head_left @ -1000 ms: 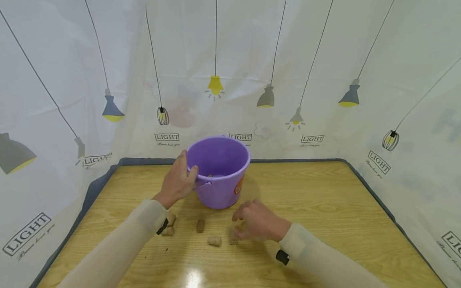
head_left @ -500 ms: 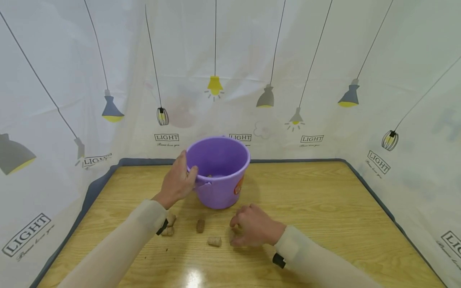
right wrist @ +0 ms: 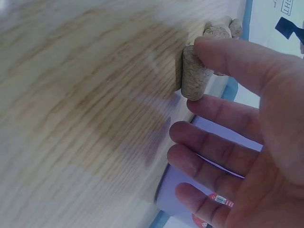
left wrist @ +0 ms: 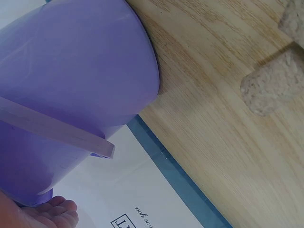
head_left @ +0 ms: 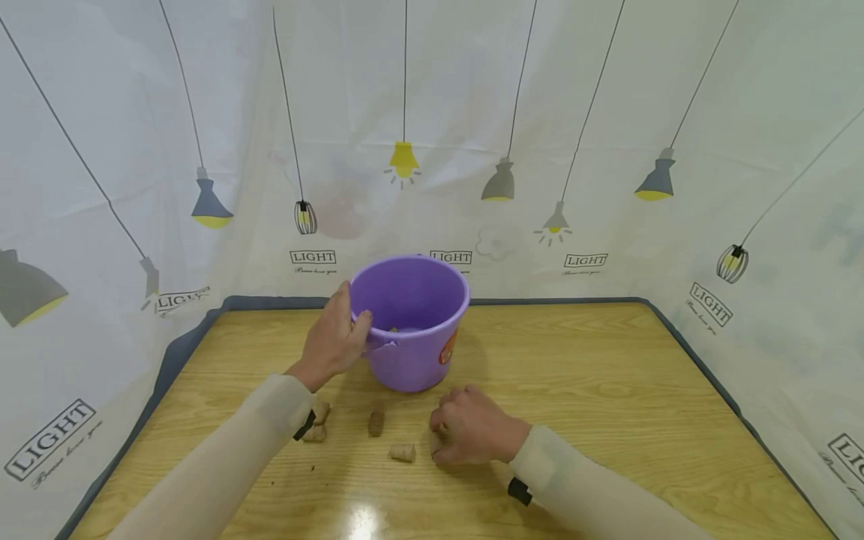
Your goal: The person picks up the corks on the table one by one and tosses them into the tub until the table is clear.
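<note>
A purple bucket (head_left: 412, 364) stands on the table, tilted slightly in view, and my left hand (head_left: 334, 337) grips its rim with the thumb inside. Something small and pale shows at the bottom of the bucket. My right hand (head_left: 478, 426) is low over the table in front of it. In the right wrist view, the thumb and index finger pinch a wine cork (right wrist: 194, 76) at its two ends, while the other fingers stay spread. A light cork (head_left: 402, 452) lies just left of that hand, and a darker brown cork (head_left: 376, 424) lies nearer the bucket.
Two more corks (head_left: 315, 433) lie beside my left wrist, partly hidden by its black strap; the left wrist view shows a cork (left wrist: 273, 84) up close. Tiny dark crumbs dot the wooden table (head_left: 594, 375). A white curtain (head_left: 607, 150) printed with lamps encloses the sides and back.
My right hand has come down slightly leftward over the cork, and its fingers have closed on it. The left hand and bucket have kept their place.
</note>
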`<state>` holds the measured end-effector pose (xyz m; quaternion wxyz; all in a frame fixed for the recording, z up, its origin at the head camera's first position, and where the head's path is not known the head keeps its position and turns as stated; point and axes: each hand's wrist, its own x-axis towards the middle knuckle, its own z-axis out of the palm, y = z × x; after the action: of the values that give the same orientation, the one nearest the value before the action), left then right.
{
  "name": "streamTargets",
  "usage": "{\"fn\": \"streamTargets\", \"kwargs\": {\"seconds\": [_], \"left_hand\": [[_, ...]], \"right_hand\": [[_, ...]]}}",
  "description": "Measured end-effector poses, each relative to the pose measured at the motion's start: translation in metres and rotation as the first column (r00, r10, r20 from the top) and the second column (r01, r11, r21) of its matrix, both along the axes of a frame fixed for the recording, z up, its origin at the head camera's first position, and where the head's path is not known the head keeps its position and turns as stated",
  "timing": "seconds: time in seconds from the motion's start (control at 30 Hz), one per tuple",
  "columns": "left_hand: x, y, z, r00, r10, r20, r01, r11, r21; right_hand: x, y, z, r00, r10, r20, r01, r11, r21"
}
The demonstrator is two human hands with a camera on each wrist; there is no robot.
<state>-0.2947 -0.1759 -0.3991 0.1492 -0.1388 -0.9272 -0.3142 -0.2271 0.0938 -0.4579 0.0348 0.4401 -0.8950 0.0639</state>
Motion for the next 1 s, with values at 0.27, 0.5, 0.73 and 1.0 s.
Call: {"fn": "streamTargets", "kwargs": {"seconds": [0.27, 0.5, 0.73, 1.0], "left_hand": [[0.0000, 0.0004, -0.0001, 1.000, 0.001, 0.002, -0.001, 1.000, 0.001], [0.0003, 0.0007, -0.0002, 1.000, 0.002, 0.009, -0.002, 1.000, -0.001], [0.0005, 0.0011, 0.0006, 1.000, 0.003, 0.014, -0.003, 1.000, -0.005], [-0.0002, 0.0010, 0.0002, 1.000, 0.005, 0.021, -0.005, 1.000, -0.005]], "right_hand": [[-0.0001, 0.0000, -0.0001, 1.000, -0.007, 0.029, 0.007, 1.000, 0.001], [0.0006, 0.0003, 0.0016, 0.999, -0.004, 0.046, 0.005, 1.000, -0.008], [-0.0001, 0.0012, 0.0025, 0.998, -0.017, 0.067, 0.018, 1.000, -0.020], [-0.0002, 0.0020, 0.0072, 0.998, -0.022, 0.055, 0.025, 0.999, -0.041]]}}
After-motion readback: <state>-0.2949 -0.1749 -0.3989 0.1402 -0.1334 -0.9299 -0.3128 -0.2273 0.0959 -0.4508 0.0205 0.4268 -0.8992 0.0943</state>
